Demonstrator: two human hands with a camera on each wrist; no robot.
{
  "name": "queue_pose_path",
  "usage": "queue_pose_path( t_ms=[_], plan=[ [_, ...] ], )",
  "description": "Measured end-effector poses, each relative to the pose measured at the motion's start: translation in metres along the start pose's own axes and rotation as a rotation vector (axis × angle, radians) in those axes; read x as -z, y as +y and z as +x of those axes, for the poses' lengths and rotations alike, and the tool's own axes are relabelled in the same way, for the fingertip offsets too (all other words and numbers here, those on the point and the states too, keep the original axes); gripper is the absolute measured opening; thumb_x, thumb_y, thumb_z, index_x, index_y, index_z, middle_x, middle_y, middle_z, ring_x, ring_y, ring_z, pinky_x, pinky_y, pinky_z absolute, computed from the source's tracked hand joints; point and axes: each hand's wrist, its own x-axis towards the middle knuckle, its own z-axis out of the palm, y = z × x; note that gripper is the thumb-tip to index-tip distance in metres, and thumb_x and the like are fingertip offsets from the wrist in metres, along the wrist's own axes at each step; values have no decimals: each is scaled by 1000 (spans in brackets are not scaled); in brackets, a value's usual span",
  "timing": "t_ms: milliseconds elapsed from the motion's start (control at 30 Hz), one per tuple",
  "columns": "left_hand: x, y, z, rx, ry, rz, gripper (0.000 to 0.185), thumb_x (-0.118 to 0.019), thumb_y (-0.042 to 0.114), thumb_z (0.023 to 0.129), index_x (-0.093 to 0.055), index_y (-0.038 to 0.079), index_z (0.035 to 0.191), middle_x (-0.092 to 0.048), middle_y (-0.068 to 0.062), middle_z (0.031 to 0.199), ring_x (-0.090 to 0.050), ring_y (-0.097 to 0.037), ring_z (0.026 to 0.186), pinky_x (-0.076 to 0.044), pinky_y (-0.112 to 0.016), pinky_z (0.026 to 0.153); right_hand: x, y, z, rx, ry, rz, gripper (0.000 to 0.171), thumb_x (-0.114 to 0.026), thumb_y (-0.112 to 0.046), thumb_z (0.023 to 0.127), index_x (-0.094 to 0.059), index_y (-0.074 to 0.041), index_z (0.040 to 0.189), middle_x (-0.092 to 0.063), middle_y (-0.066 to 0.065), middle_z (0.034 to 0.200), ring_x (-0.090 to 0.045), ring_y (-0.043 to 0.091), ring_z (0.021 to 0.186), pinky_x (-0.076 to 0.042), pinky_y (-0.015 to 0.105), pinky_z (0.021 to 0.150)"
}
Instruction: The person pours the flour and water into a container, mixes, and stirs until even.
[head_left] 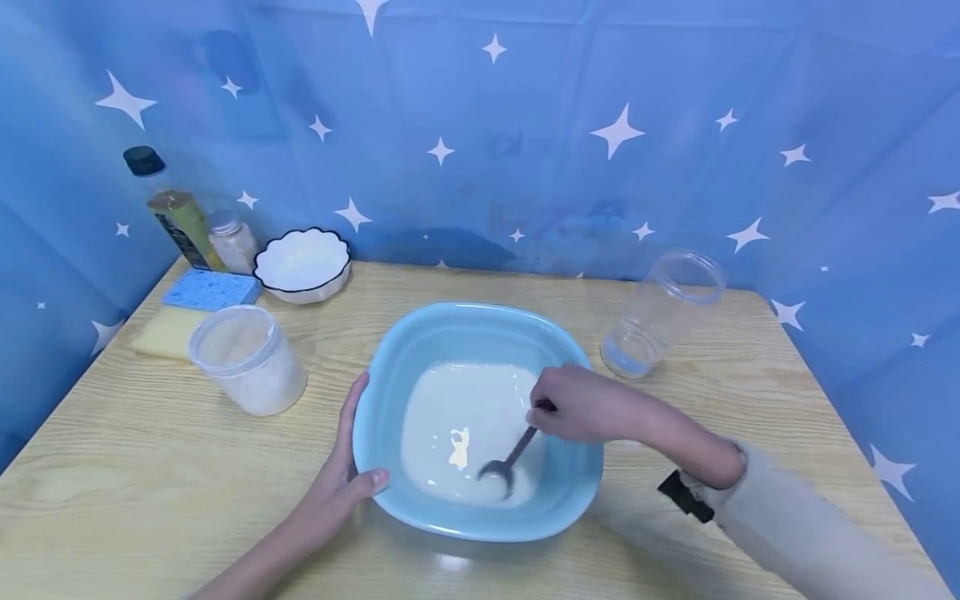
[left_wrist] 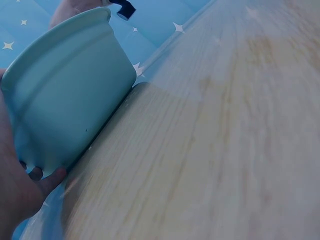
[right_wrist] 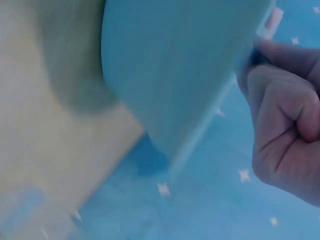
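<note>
1. Wooden tabletop [head_left: 112, 467] carries my light-blue square plastic basin [head_left: 375, 367] centrally, bare room along its front edge.
2. My left hand [head_left: 341, 479] grips the basin's near-left rim.
3. My right hand [head_left: 577, 404] pinches a dark metal spoon [head_left: 510, 462] in white liquid [head_left: 457, 408].

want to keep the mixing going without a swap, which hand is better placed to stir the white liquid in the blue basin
Right. The right hand already grips the spoon, whose bowl sits in the white liquid. The left hand holds the blue basin by its near-left rim, so it seems better left steadying.
</note>
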Motion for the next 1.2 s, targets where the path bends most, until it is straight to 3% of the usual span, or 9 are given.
queue_pose_path(
  t_ms=[233,467,633,767,900,1100,1200],
  plan=[
    [1,-1,0,9,-2,16,90,-53,6,82,1,34,149,-3,-7,153,-28,-46,127,-52,-39,82,24,2,-3,-26,51,-211,33,-56,-4,87,-50,-14,56,-35,-5,49,-33,8,44,-33,21,45],
    [1,-3,1,12,-3,29,90,-54,8,82,2,33,149,-1,-3,154,-25,-43,129,-50,-37,85,32,13,15,-21,255,-337,29,-55,-2,88,-54,-12,61,-41,-2,52,-36,13,46,-34,24,45],
    [2,-4,0,18,-5,14,91,-54,7,82,2,33,149,-1,-5,153,-27,-45,127,-51,-39,83,30,26,33,56,356,-286,37,-53,1,89,-43,-12,56,-29,-2,49,-28,11,43,-30,25,45],
    [3,-2,0,16,1,18,91,-54,6,82,1,34,149,-2,-5,153,-28,-45,126,-52,-39,82,26,33,47,93,399,-206,34,-54,-2,90,-47,-12,59,-31,-2,50,-28,11,42,-31,26,46],
    [3,-2,0,14,4,27,91,-54,6,82,1,32,149,-1,-5,153,-28,-46,126,-52,-38,82,19,32,62,63,380,-89,27,-53,-8,93,-58,-7,67,-35,-1,50,-29,12,43,-33,27,47],
    [2,-3,1,10,13,47,91,-55,7,81,2,30,149,-2,-5,153,-27,-44,127,-50,-36,85,3,14,80,69,350,47,31,-52,-12,95,-56,-9,64,-35,-2,50,-30,13,44,-34,27,50],
    [2,-3,1,15,19,49,92,-55,7,81,2,31,149,-2,-4,154,-26,-44,128,-51,-37,85,-2,6,81,41,329,95,29,-51,-13,94,-62,-7,68,-41,-2,52,-33,12,44,-34,26,49]
  ],
)
